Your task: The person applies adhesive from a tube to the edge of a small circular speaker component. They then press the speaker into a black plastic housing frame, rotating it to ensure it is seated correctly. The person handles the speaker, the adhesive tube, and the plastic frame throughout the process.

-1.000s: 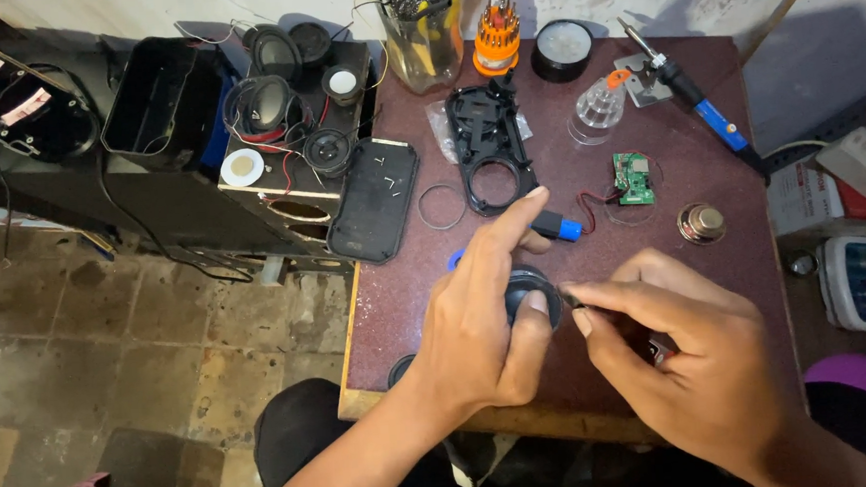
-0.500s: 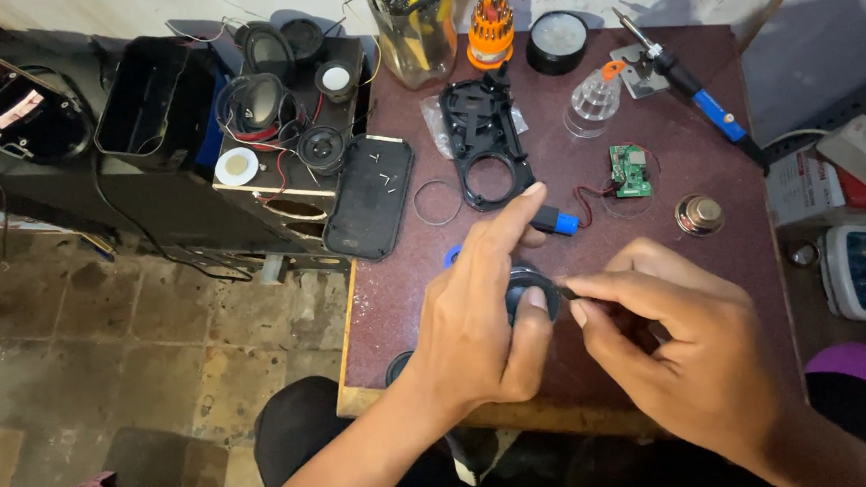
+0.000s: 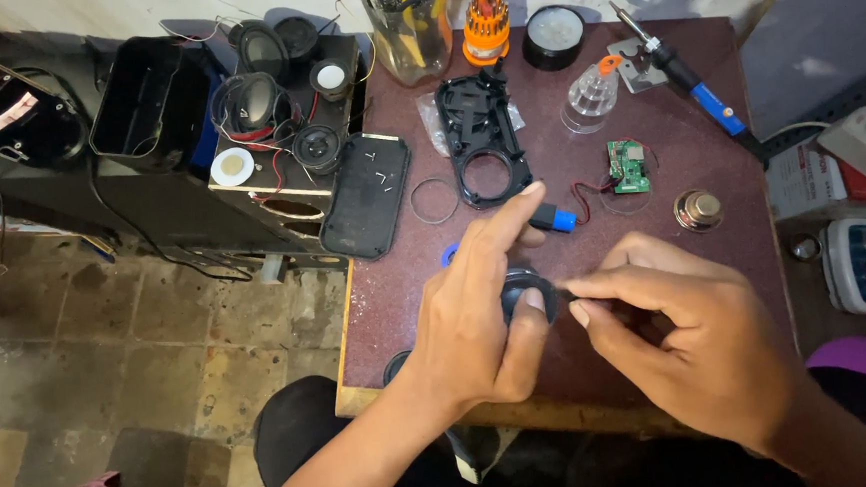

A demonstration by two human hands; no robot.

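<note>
Hands meet over the maroon worktop [image 3: 728, 155]: I see my left hand [image 3: 473, 316] clamped on a small black round part [image 3: 526, 286], forefinger out, and my right hand [image 3: 690, 343] pinched shut at its rim. Green circuit board [image 3: 630, 165] lies beyond.

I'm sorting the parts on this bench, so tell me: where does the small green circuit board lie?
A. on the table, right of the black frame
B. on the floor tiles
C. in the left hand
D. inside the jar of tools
A: the green board lies flat on the table, right of the black frame, clear of both hands.
</note>
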